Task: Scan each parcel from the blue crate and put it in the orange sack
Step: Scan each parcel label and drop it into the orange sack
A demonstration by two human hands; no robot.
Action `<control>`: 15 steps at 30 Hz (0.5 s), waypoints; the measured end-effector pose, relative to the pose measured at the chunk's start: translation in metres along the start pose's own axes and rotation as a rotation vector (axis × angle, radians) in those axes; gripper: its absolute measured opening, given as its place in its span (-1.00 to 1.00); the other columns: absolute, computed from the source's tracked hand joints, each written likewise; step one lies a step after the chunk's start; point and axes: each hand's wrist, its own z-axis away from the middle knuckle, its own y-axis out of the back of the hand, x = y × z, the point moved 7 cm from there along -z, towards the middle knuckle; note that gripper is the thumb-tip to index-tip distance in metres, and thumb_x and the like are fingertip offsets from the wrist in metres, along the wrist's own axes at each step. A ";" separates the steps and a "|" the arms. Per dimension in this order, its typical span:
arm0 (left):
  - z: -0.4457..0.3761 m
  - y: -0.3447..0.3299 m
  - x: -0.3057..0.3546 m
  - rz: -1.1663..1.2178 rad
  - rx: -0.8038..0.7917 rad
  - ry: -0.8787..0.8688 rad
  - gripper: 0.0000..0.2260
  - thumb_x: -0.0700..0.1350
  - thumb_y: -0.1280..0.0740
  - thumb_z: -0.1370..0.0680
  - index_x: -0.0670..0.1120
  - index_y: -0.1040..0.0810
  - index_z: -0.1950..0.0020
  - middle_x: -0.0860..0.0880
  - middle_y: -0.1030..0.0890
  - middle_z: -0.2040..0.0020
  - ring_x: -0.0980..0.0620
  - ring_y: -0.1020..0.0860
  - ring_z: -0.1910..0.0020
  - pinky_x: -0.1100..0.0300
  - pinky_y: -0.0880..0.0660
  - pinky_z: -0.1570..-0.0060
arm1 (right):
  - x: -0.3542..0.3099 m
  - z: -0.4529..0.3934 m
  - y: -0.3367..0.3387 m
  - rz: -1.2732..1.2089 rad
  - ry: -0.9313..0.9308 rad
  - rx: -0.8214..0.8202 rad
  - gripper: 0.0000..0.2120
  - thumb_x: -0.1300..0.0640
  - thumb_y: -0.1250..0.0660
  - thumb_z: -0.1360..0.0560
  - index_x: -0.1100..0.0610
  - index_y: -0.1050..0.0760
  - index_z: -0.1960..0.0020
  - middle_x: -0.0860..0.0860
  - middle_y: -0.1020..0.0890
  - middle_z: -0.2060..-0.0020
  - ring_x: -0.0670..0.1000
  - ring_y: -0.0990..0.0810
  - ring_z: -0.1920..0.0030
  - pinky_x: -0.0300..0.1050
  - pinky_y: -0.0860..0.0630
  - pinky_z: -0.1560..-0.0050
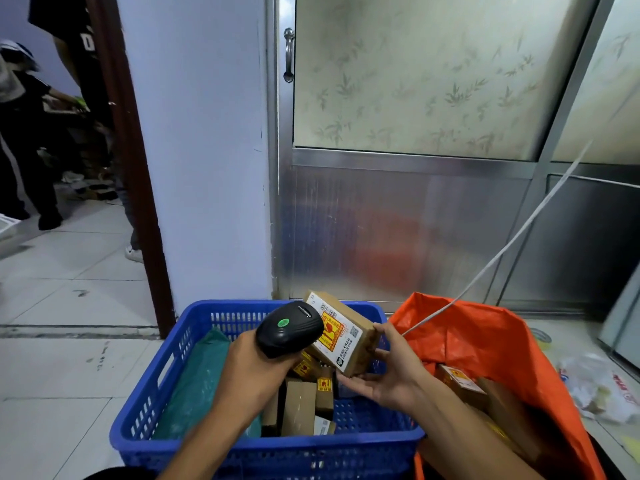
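The left hand (249, 368) is closed round the grip of a black scanner (290, 328), whose head points toward 2 o'clock at the box (341, 332). The right hand (388, 372) holds that box above the blue crate (194, 341), half open: thumb on its right end, fingers spread beneath its lower edge. The box is one brown carton, tilted, its face bearing a white label with a barcode, a yellow-and-red panel and a small QR code.

In the crate lie one green mailer (201, 382) at 9 o'clock and several small cartons (299, 407) at the middle; their exact number cannot be told. At 3 o'clock of the crate stands one orange sack (485, 337), open, with at least two cartons inside (460, 384).
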 end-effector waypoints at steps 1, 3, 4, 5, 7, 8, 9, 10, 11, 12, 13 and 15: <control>0.000 -0.001 -0.001 -0.001 0.000 0.001 -0.81 -0.17 -0.59 -0.38 0.03 -0.71 0.07 0.00 -0.72 0.24 0.11 -0.67 0.18 0.19 -0.55 0.22 | 0.001 0.001 0.002 0.000 -0.002 0.004 -0.54 -0.05 -0.44 -0.46 0.23 -0.47 -0.21 0.41 -0.50 -0.17 0.40 -0.61 -0.09 0.26 -0.66 0.10; -0.001 -0.002 -0.002 -0.007 0.002 0.000 -0.82 -0.15 -0.59 -0.38 0.01 -0.71 0.06 -0.01 -0.71 0.26 0.10 -0.66 0.20 0.22 -0.50 0.26 | 0.001 0.002 0.006 -0.012 0.002 0.011 -0.56 -0.03 -0.44 -0.48 0.24 -0.47 -0.20 0.40 -0.51 -0.16 0.39 -0.60 -0.10 0.24 -0.67 0.16; -0.002 -0.004 -0.003 -0.015 0.002 0.000 -0.83 -0.13 -0.60 -0.38 0.00 -0.72 0.07 -0.01 -0.71 0.27 0.10 -0.66 0.20 0.21 -0.50 0.26 | 0.000 0.002 0.008 -0.014 0.007 0.013 -0.56 -0.03 -0.44 -0.48 0.25 -0.48 -0.20 0.40 -0.52 -0.16 0.39 -0.61 -0.09 0.23 -0.68 0.18; -0.002 -0.006 -0.004 -0.023 -0.002 0.003 -0.84 -0.11 -0.60 -0.38 -0.01 -0.72 0.08 -0.01 -0.71 0.28 0.09 -0.67 0.21 0.18 -0.52 0.26 | 0.000 0.003 0.010 -0.015 0.012 0.014 -0.56 -0.02 -0.44 -0.48 0.25 -0.48 -0.20 0.39 -0.53 -0.16 0.38 -0.61 -0.09 0.21 -0.68 0.20; -0.003 -0.009 -0.005 -0.038 -0.008 0.010 -0.84 -0.07 -0.60 -0.37 -0.01 -0.72 0.09 0.00 -0.72 0.28 0.10 -0.67 0.20 0.10 -0.59 0.20 | -0.002 0.004 0.014 -0.013 0.021 0.014 -0.54 -0.02 -0.45 -0.47 0.26 -0.49 -0.22 0.39 -0.54 -0.16 0.37 -0.62 -0.08 0.17 -0.68 0.21; -0.003 -0.011 -0.005 -0.043 -0.008 0.009 -0.84 -0.06 -0.60 -0.37 -0.01 -0.73 0.09 0.01 -0.72 0.28 0.11 -0.67 0.20 0.07 -0.62 0.16 | -0.002 0.005 0.016 -0.012 0.023 0.016 -0.53 -0.03 -0.46 -0.46 0.25 -0.49 -0.22 0.40 -0.55 -0.15 0.37 -0.63 -0.07 0.17 -0.68 0.20; -0.003 -0.012 -0.006 -0.049 -0.005 0.004 -0.85 -0.05 -0.60 -0.37 -0.01 -0.73 0.10 0.01 -0.72 0.28 0.11 -0.68 0.20 0.04 -0.63 0.14 | -0.003 0.006 0.018 -0.011 0.025 0.017 -0.52 -0.03 -0.46 -0.45 0.25 -0.48 -0.23 0.40 -0.55 -0.15 0.37 -0.63 -0.07 0.17 -0.68 0.17; -0.003 -0.013 -0.005 -0.057 -0.004 0.000 -0.85 -0.05 -0.60 -0.37 -0.02 -0.73 0.11 0.01 -0.72 0.29 0.10 -0.68 0.21 0.02 -0.64 0.13 | -0.004 0.008 0.020 -0.007 0.029 0.019 -0.51 -0.03 -0.47 -0.44 0.25 -0.48 -0.23 0.41 -0.56 -0.14 0.37 -0.63 -0.07 0.18 -0.68 0.13; -0.003 -0.014 -0.005 -0.065 -0.007 0.000 -0.86 -0.07 -0.60 -0.38 -0.02 -0.73 0.12 0.00 -0.72 0.29 0.09 -0.68 0.21 0.00 -0.64 0.12 | -0.005 0.010 0.022 -0.004 0.030 0.022 -0.51 -0.03 -0.47 -0.43 0.25 -0.48 -0.22 0.41 -0.56 -0.13 0.37 -0.63 -0.07 0.19 -0.67 0.09; -0.003 -0.016 -0.005 -0.069 -0.015 0.000 -0.87 -0.08 -0.59 -0.39 -0.03 -0.72 0.11 -0.01 -0.72 0.29 0.08 -0.68 0.21 -0.01 -0.65 0.11 | -0.006 0.011 0.024 -0.005 0.030 0.029 -0.51 -0.02 -0.48 -0.43 0.24 -0.48 -0.22 0.41 -0.56 -0.13 0.36 -0.63 -0.07 0.19 -0.66 0.04; -0.002 -0.018 -0.005 -0.073 -0.020 0.003 -0.87 -0.09 -0.59 -0.40 -0.04 -0.72 0.11 -0.02 -0.72 0.28 0.07 -0.68 0.20 -0.03 -0.65 0.10 | -0.007 0.012 0.026 -0.006 0.031 0.038 -0.51 -0.02 -0.48 -0.43 0.24 -0.47 -0.22 0.41 -0.56 -0.12 0.36 -0.63 -0.07 0.20 -0.65 0.01; -0.002 -0.020 -0.005 -0.084 -0.023 0.012 -0.88 -0.09 -0.58 -0.40 -0.05 -0.72 0.11 -0.04 -0.72 0.27 0.03 -0.68 0.19 -0.06 -0.64 0.09 | -0.008 0.012 0.030 -0.008 0.039 0.054 -0.51 -0.02 -0.47 -0.44 0.23 -0.46 -0.23 0.40 -0.55 -0.12 0.36 -0.63 -0.07 0.21 -0.65 0.00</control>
